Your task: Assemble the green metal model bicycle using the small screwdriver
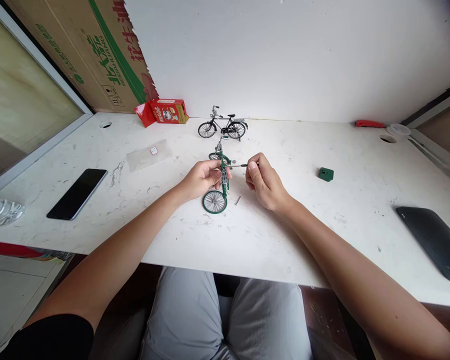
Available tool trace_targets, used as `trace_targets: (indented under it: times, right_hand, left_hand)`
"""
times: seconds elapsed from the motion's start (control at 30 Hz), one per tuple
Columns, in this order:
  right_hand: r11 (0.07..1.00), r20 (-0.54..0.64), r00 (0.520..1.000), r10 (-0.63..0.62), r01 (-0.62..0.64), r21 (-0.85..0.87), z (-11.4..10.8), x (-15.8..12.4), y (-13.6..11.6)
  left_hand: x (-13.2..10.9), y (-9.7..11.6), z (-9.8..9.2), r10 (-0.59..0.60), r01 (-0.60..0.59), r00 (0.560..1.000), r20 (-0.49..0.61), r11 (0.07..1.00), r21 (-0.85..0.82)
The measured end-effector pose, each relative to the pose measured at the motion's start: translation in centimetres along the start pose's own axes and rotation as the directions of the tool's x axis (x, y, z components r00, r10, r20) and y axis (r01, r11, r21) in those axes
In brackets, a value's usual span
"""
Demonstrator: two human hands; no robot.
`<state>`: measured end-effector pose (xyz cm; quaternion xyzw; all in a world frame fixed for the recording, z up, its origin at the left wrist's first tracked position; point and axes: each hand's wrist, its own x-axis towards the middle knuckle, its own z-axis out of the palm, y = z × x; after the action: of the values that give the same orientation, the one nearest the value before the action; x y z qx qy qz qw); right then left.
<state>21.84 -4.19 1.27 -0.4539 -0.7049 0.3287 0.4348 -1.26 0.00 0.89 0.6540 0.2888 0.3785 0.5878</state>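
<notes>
My left hand (204,179) is closed around the frame of a green model bicycle (224,180), whose spoked wheel turned toward me touches or nearly touches the table. In my right hand (264,181) a small screwdriver (241,165) is pinched, its thin shaft pointing left at the middle of the bicycle frame. Whether the tip sits in a screw is too small to tell. Just right of the near wheel lies a short thin metal piece (237,200). Behind the green bicycle, a black model bicycle (223,125) stands upright.
Left on the white table (195,245) are a phone (77,194), a clear plastic bag (149,154) and a red box (168,111). A green block (326,174), a black flat device (433,240) and a red object (370,124) lie right. A wall closes the back.
</notes>
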Motion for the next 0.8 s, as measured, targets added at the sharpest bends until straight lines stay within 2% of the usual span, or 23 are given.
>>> trace_targets:
  times: [0.2, 0.37, 0.57, 0.8]
  right_hand:
    - [1.000, -0.049, 0.999, 0.016, -0.017, -0.007, 0.01, 0.34, 0.01]
    - [0.992, -0.014, 0.994, 0.106, -0.105, 0.075, 0.24, 0.15, 0.18]
    - [0.982, 0.000, 0.999, 0.050, -0.049, 0.184, -0.06, 0.30, 0.36]
    - [0.967, 0.019, 0.992, 0.121, -0.122, 0.224, -0.12, 0.55, 0.15]
  left_hand:
    - [-0.11, 0.03, -0.11, -0.013, 0.012, 0.999, 0.029, 1.000, 0.021]
    - [-0.14, -0.06, -0.24, -0.025, 0.024, 0.999, 0.029, 1.000, 0.013]
    - [-0.06, -0.54, -0.22, -0.005, 0.002, 0.998, 0.061, 0.999, 0.042]
    - [-0.08, -0.41, -0.32, -0.002, -0.001, 0.998, 0.064, 0.999, 0.046]
